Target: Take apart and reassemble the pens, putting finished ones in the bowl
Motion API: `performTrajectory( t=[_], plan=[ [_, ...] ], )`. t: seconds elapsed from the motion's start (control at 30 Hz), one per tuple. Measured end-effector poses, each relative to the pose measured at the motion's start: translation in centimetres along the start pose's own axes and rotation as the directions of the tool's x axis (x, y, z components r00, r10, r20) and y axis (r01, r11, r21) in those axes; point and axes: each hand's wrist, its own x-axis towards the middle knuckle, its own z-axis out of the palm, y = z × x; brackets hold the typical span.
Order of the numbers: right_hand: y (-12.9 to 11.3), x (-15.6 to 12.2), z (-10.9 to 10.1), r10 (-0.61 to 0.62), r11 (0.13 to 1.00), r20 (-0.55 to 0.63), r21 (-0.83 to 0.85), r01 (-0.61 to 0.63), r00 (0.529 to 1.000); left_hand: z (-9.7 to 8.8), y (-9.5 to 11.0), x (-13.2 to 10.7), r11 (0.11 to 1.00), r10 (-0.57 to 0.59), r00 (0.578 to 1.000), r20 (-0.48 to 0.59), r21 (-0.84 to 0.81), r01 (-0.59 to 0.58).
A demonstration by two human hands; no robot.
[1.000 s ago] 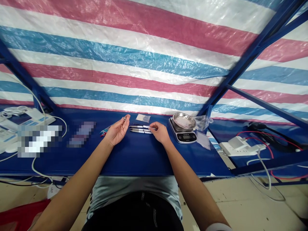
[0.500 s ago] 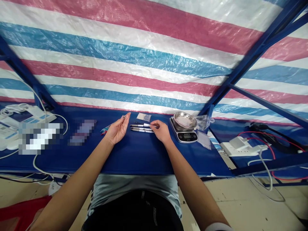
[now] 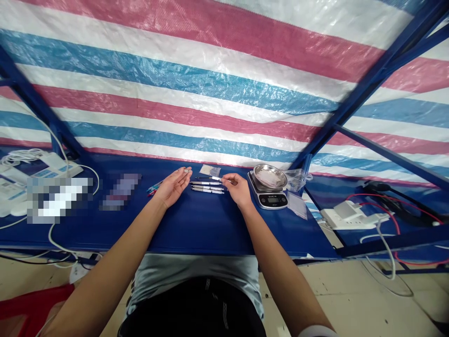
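Note:
My left hand (image 3: 171,187) is raised palm-up over the blue table (image 3: 196,224), its fingertips pinched on a tiny pale part I cannot make out. My right hand (image 3: 238,188) pinches one white pen (image 3: 212,178) by its right end, lifted slightly above the table. Two more white pens (image 3: 206,188) lie side by side just in front of it, between my hands. A small clear bag of tiny parts (image 3: 209,170) lies behind the pens.
A small digital scale with a steel bowl (image 3: 269,180) stands right of my right hand, clear bags (image 3: 296,180) beside it. Coloured pens (image 3: 154,188) lie left of my left hand. White devices with cables (image 3: 52,166) sit far left; a power strip with red wires (image 3: 351,214) far right.
My right hand has lifted one white pen off the row and moved it slightly back. My left hand shifted a little forward, still pinching its small part.

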Motion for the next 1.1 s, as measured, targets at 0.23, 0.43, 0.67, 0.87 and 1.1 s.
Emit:
performTrajectory(
  t=[0.23,0.43,0.67,0.87,1.1],
  plan=[
    [0.6,0.2,-0.1,0.031,0.999,0.017,0.009,-0.031,0.999,-0.6,-1.5,-0.6,0.619,0.089,0.945,0.316,0.725,-0.301],
    [0.5,0.1,-0.2,0.07,0.997,0.006,0.014,-0.07,0.998,-0.1,-1.8,-1.2,0.236,0.065,0.813,0.578,0.783,-0.576],
    [0.4,0.4,-0.4,0.17,0.952,-0.075,0.271,-0.144,0.983,-0.5,-1.2,-1.4,0.141,0.027,0.789,0.614,0.779,-0.611],
    [0.4,0.9,-1.0,0.246,0.917,-0.145,0.354,-0.182,0.958,-0.6,-1.1,-1.3,0.123,0.008,0.797,0.604,0.791,-0.6],
    [1.3,0.9,-1.4,0.157,0.981,-0.116,0.138,-0.14,0.981,-0.8,-0.9,-0.9,0.095,0.071,0.812,0.579,0.806,-0.584]
  ],
)
